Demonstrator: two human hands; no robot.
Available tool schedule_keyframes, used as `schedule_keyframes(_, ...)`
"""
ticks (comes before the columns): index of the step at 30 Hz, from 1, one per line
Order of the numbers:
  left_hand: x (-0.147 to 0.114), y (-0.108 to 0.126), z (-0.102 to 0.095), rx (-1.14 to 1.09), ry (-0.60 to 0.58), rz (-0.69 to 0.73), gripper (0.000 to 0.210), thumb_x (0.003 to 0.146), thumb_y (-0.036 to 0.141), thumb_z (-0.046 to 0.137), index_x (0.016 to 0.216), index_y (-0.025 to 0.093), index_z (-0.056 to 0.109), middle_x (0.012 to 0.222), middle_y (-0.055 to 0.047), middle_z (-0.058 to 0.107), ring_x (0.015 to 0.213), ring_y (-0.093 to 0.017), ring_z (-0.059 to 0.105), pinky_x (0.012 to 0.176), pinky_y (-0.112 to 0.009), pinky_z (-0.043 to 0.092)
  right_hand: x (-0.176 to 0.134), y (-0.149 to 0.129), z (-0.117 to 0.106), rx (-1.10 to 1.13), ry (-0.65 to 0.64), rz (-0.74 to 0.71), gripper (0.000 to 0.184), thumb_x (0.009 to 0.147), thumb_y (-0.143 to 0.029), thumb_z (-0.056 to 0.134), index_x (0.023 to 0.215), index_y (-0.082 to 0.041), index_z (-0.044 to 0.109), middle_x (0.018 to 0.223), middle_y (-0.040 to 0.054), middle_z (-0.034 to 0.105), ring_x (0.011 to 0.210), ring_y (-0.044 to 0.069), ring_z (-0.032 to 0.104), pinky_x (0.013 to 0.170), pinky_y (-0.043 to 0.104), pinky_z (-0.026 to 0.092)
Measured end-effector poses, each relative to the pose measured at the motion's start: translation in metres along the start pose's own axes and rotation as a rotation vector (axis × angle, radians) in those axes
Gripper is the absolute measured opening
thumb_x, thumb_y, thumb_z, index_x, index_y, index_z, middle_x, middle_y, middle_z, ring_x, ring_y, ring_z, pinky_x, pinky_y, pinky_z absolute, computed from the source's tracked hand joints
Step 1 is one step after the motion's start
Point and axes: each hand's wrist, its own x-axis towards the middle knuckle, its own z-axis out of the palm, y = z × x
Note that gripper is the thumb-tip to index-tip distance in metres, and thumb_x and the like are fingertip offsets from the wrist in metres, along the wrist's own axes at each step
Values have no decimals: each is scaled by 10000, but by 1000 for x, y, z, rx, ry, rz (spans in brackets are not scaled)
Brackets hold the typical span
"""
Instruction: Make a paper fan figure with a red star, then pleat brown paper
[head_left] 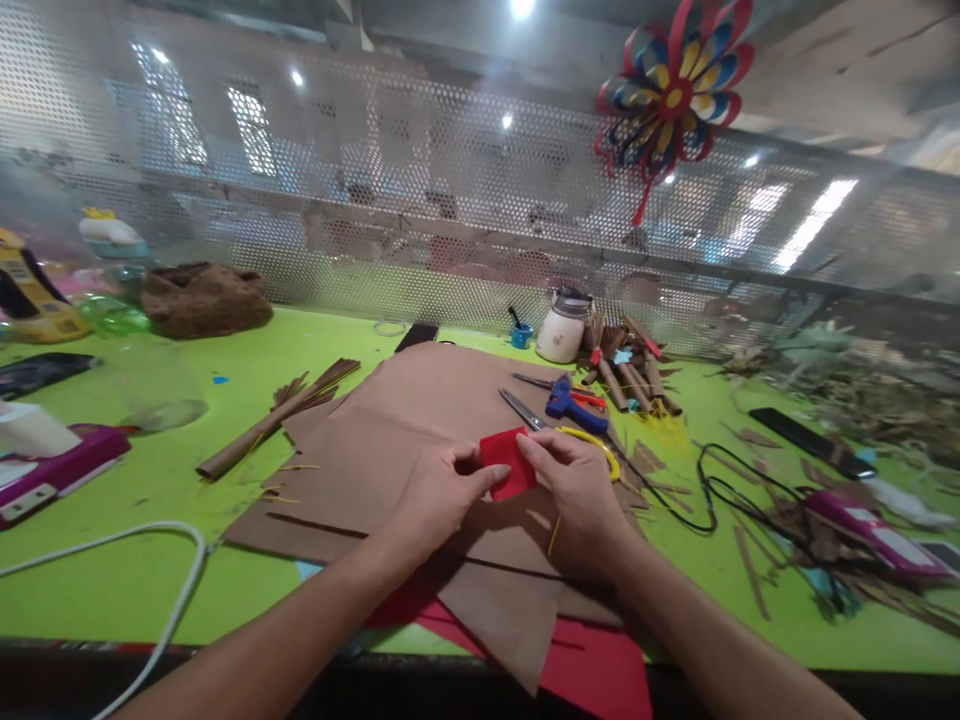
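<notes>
A small red piece of paper (507, 466) is held up between my two hands, above a stack of brown paper sheets (390, 400). My left hand (442, 492) pinches its left side with thumb and fingers. At its upper right corner, my right hand (574, 480) grips it between thumb and forefinger. Just beyond my right hand lie scissors with yellow handles (613, 465) and a blue glue gun (574, 405). Larger red sheets (596, 670) stick out from under the brown paper at the table's front edge.
A rolled brown paper bundle (240, 450) lies left, near a clear plastic bottle (161, 390). At the back stand a whitish jar (564, 328) and several brown rolls (637, 375). On the right are a black cable (709, 490), a phone (810, 442) and a purple power strip (874, 535).
</notes>
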Motion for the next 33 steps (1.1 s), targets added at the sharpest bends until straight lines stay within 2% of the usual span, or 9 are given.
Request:
schedule_keyframes(7, 2, -1, 0, -18, 0, -43, 221, 608, 315, 715, 697, 123, 654, 504, 0, 552, 435, -84, 441, 414, -190, 311, -1, -1, 0, 34, 12, 46, 194, 715, -359, 678, 728, -167, 705, 661, 22, 643, 584, 133, 561, 572, 269, 457)
schedule_keyframes(13, 3, 1, -2, -91, -43, -123, 337, 608, 428, 709, 717, 115, 646, 628, -39, 613, 511, -105, 511, 444, -189, 345, 1, 2, 0, 39, 40, 38, 205, 710, -365, 678, 719, -162, 706, 657, 14, 633, 587, 119, 539, 582, 264, 455)
schedule_keyframes(16, 3, 0, -4, -98, -32, -153, 342, 620, 449, 703, 704, 128, 619, 620, -33, 604, 494, -104, 507, 425, -183, 329, 1, 2, 0, 30, 43, 38, 215, 709, -370, 677, 725, -157, 708, 663, 19, 631, 606, 123, 537, 595, 268, 454)
schedule_keyframes(21, 5, -4, -5, -56, -18, -144, 351, 622, 454, 706, 603, 139, 554, 546, -9, 556, 451, -86, 470, 407, -174, 294, 2, 0, -1, 40, 19, 43, 204, 719, -360, 670, 736, -160, 703, 669, 14, 631, 605, 114, 532, 603, 258, 443)
schedule_keyframes(26, 3, -3, -3, 14, -29, -117, 359, 624, 466, 701, 593, 136, 564, 482, 26, 484, 390, -56, 370, 375, -174, 235, 4, -3, -2, -15, 77, -28, 174, 714, -336, 672, 689, -164, 678, 639, -6, 616, 586, 99, 505, 570, 229, 414)
schedule_keyframes(29, 1, -1, -3, 3, -48, -116, 358, 634, 458, 698, 585, 136, 551, 496, 24, 490, 409, -60, 391, 387, -172, 255, 3, -6, -2, -56, 77, -51, 193, 716, -336, 664, 649, -155, 666, 598, -8, 597, 562, 98, 484, 549, 228, 399)
schedule_keyframes(33, 1, 1, -4, -67, -93, -104, 296, 662, 428, 688, 694, 146, 606, 594, 6, 567, 488, -78, 465, 448, -176, 333, 2, -8, -3, -56, 66, -17, 218, 714, -359, 660, 659, -148, 668, 595, 3, 599, 553, 105, 485, 544, 240, 404)
